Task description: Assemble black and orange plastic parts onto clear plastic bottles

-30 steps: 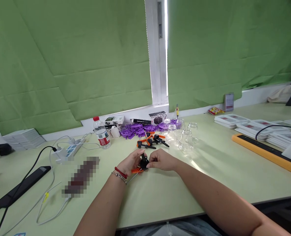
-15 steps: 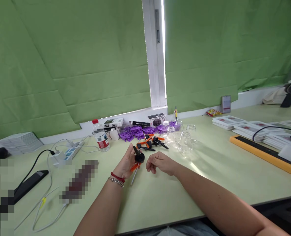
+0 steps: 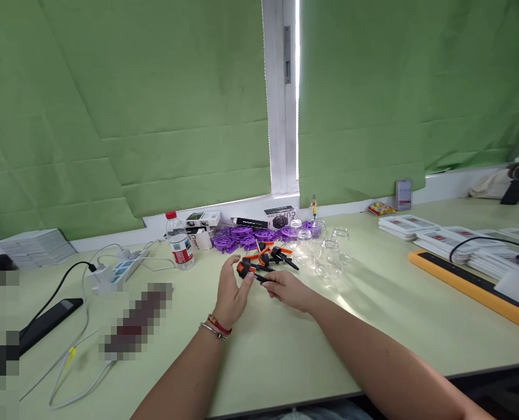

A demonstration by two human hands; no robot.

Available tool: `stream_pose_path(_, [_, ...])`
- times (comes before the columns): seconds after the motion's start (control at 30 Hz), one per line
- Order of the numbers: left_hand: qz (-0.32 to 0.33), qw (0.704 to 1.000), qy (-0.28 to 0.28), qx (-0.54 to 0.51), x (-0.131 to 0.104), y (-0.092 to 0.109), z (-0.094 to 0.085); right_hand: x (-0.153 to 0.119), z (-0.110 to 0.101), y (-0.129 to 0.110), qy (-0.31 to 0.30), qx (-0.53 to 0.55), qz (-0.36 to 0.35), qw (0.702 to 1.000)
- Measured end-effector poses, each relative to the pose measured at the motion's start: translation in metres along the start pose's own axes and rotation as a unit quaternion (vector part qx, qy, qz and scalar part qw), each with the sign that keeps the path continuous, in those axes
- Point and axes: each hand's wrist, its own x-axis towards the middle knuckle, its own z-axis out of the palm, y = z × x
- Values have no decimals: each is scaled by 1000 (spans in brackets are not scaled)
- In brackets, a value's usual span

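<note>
My left hand (image 3: pixel 233 297) holds a black and orange part (image 3: pixel 245 269) between its thumb and fingers. My right hand (image 3: pixel 288 289) pinches the black rod-like end of the same part, just right of the left thumb. Right behind the hands lies a pile of black and orange parts (image 3: pixel 281 255). Purple plastic pieces (image 3: pixel 241 236) are heaped farther back. Clear rounded containers (image 3: pixel 329 254) stand to the right of the pile.
A red-capped bottle (image 3: pixel 180 245) stands at the back left, near a power strip (image 3: pixel 125 271) with cables. On the left lies a black phone (image 3: pixel 51 324). Stacked white cards (image 3: pixel 406 226) and an orange and black bar (image 3: pixel 473 286) are at the right.
The part in my left hand has turned, and its black rod now points right. My right hand, earlier apart from it, now grips that rod. The metal shaft no longer shows below the left hand.
</note>
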Motion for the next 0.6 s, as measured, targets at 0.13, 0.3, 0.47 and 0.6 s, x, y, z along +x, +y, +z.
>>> stream_pose_path(0.13, [-169,986,-6,-6,2,-19,3,12,4,13,61,-264,-55,961])
stream_pose_path(0.3, [-258,965,-51,11,3,-47,6,28,18,22,39,-391,-69,917])
stream_pose_path(0.47, [-273,950,-57,138,7,-53,8,29,22,25,69,-420,-66,902])
stream_pose_path(0.6, [-249,933,-94,243,9,-53,10,28,20,27,72,-441,-62,892])
